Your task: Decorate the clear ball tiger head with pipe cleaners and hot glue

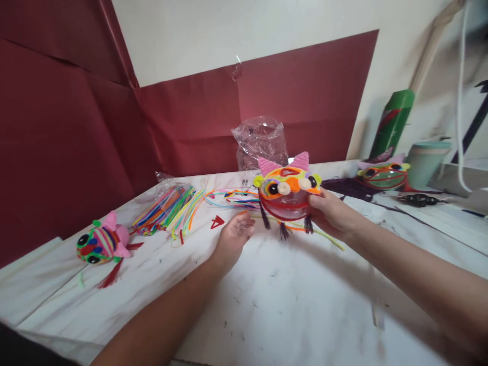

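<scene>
My right hand [333, 212] grips the right side of a pipe-cleaner animal-face lantern [287, 185], held up over the table. It has pink pointed ears, black-and-white eyes, a clear body with red edging and dark tassels hanging below. Just left of it, my left hand [234, 235] is apart from the lantern, palm turned up and fingers partly curled, holding nothing visible. Behind the hands lie loose pipe cleaners [244, 201]. A small red bent pipe-cleaner triangle [217, 221] rests to the left of my left hand.
At left sits a colourful finished pipe-cleaner figure [99, 241] with red tassels. Bundled pipe cleaners [163, 208] lie behind it. A clear plastic bag [263, 142] stands at the back. At right are a similar lantern [385, 174], dark yarn [345, 188], a pale green bin [426, 162] and black scissors [418, 200].
</scene>
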Demonstrator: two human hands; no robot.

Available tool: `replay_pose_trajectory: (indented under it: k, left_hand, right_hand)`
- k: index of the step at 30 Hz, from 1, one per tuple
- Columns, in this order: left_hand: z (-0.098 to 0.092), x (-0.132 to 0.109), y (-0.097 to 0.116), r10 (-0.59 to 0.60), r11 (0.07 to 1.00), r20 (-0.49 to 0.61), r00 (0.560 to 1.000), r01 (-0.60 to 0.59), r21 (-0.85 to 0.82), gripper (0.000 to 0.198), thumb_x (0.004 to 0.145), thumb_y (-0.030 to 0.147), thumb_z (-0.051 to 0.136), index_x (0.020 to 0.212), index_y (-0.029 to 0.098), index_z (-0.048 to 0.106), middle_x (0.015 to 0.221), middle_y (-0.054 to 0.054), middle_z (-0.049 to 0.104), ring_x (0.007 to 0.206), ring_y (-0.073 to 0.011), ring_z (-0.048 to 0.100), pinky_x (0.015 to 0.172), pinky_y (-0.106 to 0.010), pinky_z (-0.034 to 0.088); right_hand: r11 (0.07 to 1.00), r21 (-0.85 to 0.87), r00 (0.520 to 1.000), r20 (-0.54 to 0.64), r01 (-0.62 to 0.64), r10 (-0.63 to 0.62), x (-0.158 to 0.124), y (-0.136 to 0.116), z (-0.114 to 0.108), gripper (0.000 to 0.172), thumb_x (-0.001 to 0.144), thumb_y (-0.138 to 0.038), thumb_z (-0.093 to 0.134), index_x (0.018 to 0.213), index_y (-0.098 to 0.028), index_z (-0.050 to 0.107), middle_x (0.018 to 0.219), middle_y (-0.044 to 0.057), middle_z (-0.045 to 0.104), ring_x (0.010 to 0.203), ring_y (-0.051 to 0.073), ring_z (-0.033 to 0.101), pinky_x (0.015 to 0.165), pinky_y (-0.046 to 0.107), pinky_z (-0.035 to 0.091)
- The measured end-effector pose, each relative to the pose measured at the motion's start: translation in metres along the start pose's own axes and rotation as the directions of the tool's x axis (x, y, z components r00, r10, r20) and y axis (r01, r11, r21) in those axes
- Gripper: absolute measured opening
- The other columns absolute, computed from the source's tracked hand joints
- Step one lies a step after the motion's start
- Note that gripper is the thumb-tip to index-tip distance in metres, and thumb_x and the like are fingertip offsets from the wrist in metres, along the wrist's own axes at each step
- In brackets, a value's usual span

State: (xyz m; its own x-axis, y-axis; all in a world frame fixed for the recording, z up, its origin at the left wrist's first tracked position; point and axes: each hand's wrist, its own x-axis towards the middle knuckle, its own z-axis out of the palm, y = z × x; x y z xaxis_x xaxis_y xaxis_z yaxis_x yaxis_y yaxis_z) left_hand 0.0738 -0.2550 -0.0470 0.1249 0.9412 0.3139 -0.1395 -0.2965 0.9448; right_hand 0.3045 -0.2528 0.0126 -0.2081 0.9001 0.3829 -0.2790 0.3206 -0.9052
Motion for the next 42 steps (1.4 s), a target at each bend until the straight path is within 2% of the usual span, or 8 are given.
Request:
replay_pose_trajectory:
  k: [5, 9, 13, 18, 25, 31, 37, 42]
  left_hand:
    - [0.001, -0.001, -0.002, -0.033, 0.999, -0.011, 0.999, 0.033, -0.007, 0.039, 0.062, 0.027, 0.077, 0.096, 0.018, 0.060, 0.094, -0.005, 0.065, 0.092, -0.0174, 0.059, 0.084, -0.032, 0.044]
    - [-0.001, -0.001, -0.001, 0.014, 1.000, -0.042, 0.999, -0.014, -0.005, 0.049, 0.060, 0.027, 0.079, 0.104, 0.020, 0.059, 0.106, -0.008, 0.063, 0.103, -0.0222, 0.056, 0.087, -0.034, 0.043]
    - [-0.003, -0.004, 0.003, 0.051, 0.999, 0.093, 0.994, -0.050, -0.014, 0.057, 0.061, 0.032, 0.080, 0.112, 0.022, 0.057, 0.120, -0.009, 0.060, 0.115, -0.0265, 0.052, 0.094, -0.037, 0.039]
    - [-0.001, -0.007, 0.006, 0.085, 0.992, 0.226, 0.970, -0.062, -0.109, 0.058, 0.064, 0.043, 0.078, 0.113, 0.021, 0.056, 0.121, -0.009, 0.059, 0.114, -0.0264, 0.053, 0.095, -0.036, 0.040]
    - [0.004, -0.009, 0.007, 0.014, 0.984, 0.164, 0.986, 0.016, -0.180, 0.046, 0.070, 0.043, 0.073, 0.105, 0.019, 0.056, 0.104, -0.006, 0.063, 0.099, -0.0199, 0.058, 0.084, -0.030, 0.044]
    - [0.008, -0.011, 0.013, -0.106, 0.990, 0.086, 0.991, 0.114, -0.083, 0.039, 0.065, 0.038, 0.075, 0.093, 0.018, 0.056, 0.080, 0.001, 0.061, 0.071, -0.0109, 0.055, 0.066, -0.022, 0.043]
    - [-0.001, -0.010, 0.003, 0.019, 1.000, 0.123, 0.992, -0.019, 0.001, 0.047, 0.076, 0.057, 0.061, 0.101, 0.018, 0.057, 0.091, -0.004, 0.064, 0.086, -0.0158, 0.059, 0.080, -0.027, 0.045]
    - [-0.003, -0.009, 0.000, 0.025, 0.991, 0.042, 0.999, -0.030, 0.129, 0.045, 0.080, 0.059, 0.053, 0.098, 0.019, 0.060, 0.093, -0.005, 0.066, 0.095, -0.0209, 0.058, 0.087, -0.032, 0.045]
  right_hand:
    - [1.000, 0.027, 0.999, 0.046, 0.006, -0.007, -0.001, -0.002, 0.001, 0.056, 0.052, -0.055, 0.082, 0.095, -0.022, 0.069, 0.103, 0.006, 0.073, 0.103, 0.031, 0.064, 0.097, 0.045, 0.046]
    - [0.997, 0.035, 0.991, 0.122, -0.066, 0.061, -0.006, 0.008, 0.003, 0.057, 0.053, -0.056, 0.082, 0.098, -0.023, 0.069, 0.109, 0.008, 0.071, 0.111, 0.034, 0.059, 0.096, 0.046, 0.047]
    - [0.992, 0.046, 0.979, 0.171, -0.117, 0.108, -0.010, 0.023, 0.006, 0.061, 0.054, -0.053, 0.082, 0.104, -0.023, 0.067, 0.114, 0.010, 0.069, 0.115, 0.034, 0.057, 0.097, 0.047, 0.046]
    - [0.986, 0.066, 0.972, 0.190, -0.151, 0.136, -0.011, 0.041, 0.005, 0.069, 0.052, -0.052, 0.084, 0.110, -0.023, 0.063, 0.118, 0.011, 0.067, 0.117, 0.033, 0.055, 0.101, 0.049, 0.042]
    - [0.982, 0.013, 0.961, 0.205, -0.191, 0.184, -0.013, 0.060, 0.001, 0.078, 0.048, -0.051, 0.086, 0.114, -0.022, 0.058, 0.116, 0.012, 0.067, 0.107, 0.033, 0.061, 0.098, 0.051, 0.043]
    - [0.977, -0.028, 0.959, 0.189, -0.210, 0.212, -0.013, 0.067, 0.001, 0.069, 0.048, -0.049, 0.087, 0.105, -0.022, 0.058, 0.114, 0.012, 0.068, 0.106, 0.032, 0.062, 0.099, 0.052, 0.042]
    - [0.976, 0.029, 0.960, 0.187, -0.217, 0.208, -0.013, 0.068, 0.005, 0.068, 0.049, -0.049, 0.086, 0.104, -0.022, 0.058, 0.113, 0.011, 0.069, 0.107, 0.032, 0.062, 0.099, 0.051, 0.043]
    - [0.971, 0.061, 0.955, 0.205, -0.230, 0.213, -0.014, 0.067, 0.007, 0.069, 0.050, -0.047, 0.086, 0.107, -0.021, 0.059, 0.113, 0.012, 0.068, 0.108, 0.033, 0.061, 0.098, 0.050, 0.044]
